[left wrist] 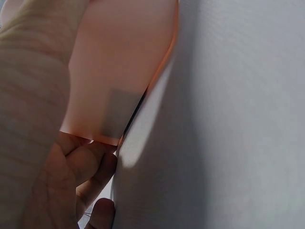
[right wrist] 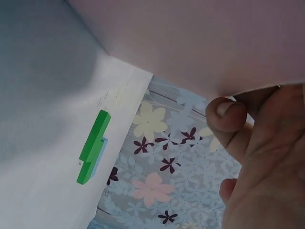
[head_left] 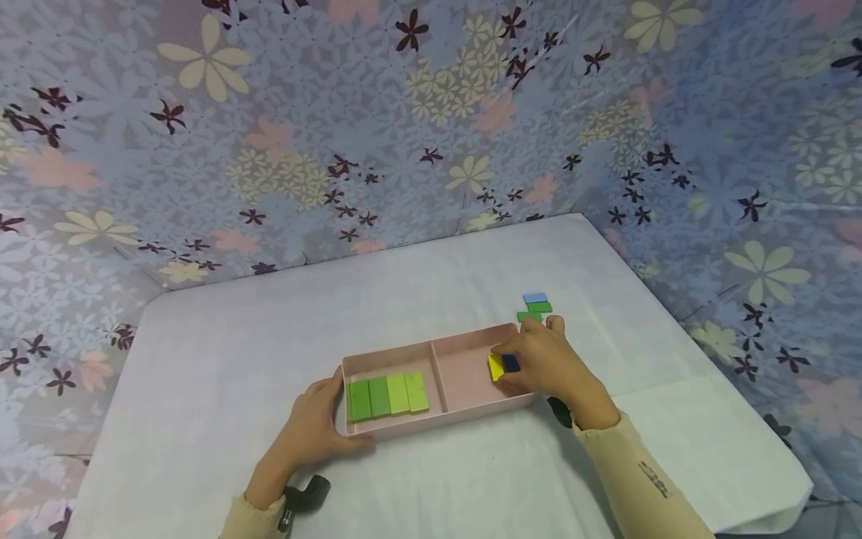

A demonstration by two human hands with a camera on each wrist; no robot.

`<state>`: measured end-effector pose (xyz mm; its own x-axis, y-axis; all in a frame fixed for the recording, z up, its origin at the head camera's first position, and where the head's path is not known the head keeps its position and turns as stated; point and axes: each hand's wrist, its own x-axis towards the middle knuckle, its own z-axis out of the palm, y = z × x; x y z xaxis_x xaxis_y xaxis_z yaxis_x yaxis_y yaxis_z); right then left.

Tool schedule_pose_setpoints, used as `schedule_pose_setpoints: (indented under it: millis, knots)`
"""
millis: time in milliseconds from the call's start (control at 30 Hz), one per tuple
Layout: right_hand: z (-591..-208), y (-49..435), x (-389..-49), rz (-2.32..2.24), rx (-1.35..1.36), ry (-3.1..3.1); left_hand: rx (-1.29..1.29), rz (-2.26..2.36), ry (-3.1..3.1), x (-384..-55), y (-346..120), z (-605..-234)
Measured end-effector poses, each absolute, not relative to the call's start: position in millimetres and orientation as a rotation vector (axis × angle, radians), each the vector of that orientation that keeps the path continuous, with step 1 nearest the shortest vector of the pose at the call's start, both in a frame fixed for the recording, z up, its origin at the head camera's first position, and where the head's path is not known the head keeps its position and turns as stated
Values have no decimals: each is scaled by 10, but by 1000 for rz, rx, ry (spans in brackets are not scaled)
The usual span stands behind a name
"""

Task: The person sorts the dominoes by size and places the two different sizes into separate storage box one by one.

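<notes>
A shallow pink box (head_left: 439, 374) with a divider stands on the table. My left hand (head_left: 313, 425) holds its left end, thumb along the near wall and fingers round the end; in the left wrist view the fingers (left wrist: 88, 164) bend at the box's edge. My right hand (head_left: 547, 361) reaches into the right compartment, thumb and fingers pinching a yellow block (head_left: 495, 367) and a dark block (head_left: 511, 363) side by side. In the right wrist view the box wall hides these blocks. Several green blocks (head_left: 399, 394), darker and lighter, lie in a row in the left compartment.
Beyond the box's right end, two green blocks (head_left: 539, 308) and a light blue block (head_left: 535, 297) lie on the white-covered table (head_left: 269, 329). A flower-patterned cloth (head_left: 377, 150) hangs behind the table and to its sides. Black straps (head_left: 308, 494) sit at the wrists.
</notes>
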<state>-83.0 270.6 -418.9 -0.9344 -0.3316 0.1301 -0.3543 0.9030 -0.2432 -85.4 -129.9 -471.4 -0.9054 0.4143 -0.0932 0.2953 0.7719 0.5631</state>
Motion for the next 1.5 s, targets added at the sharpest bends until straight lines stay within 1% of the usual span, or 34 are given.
schedule_pose_setpoints:
  millis: [467, 1233, 1500]
  knots:
    - [-4189, 2663, -846, 317, 479, -3030, 569, 833, 2750, -854, -1315, -4738]
    - [-4176, 2612, -865, 98, 533, -3063, 580, 844, 2769, -847, -1307, -4716]
    - [-4188, 2616, -848, 91, 490, -3024, 577, 856, 2762, -836, -1296, -4706]
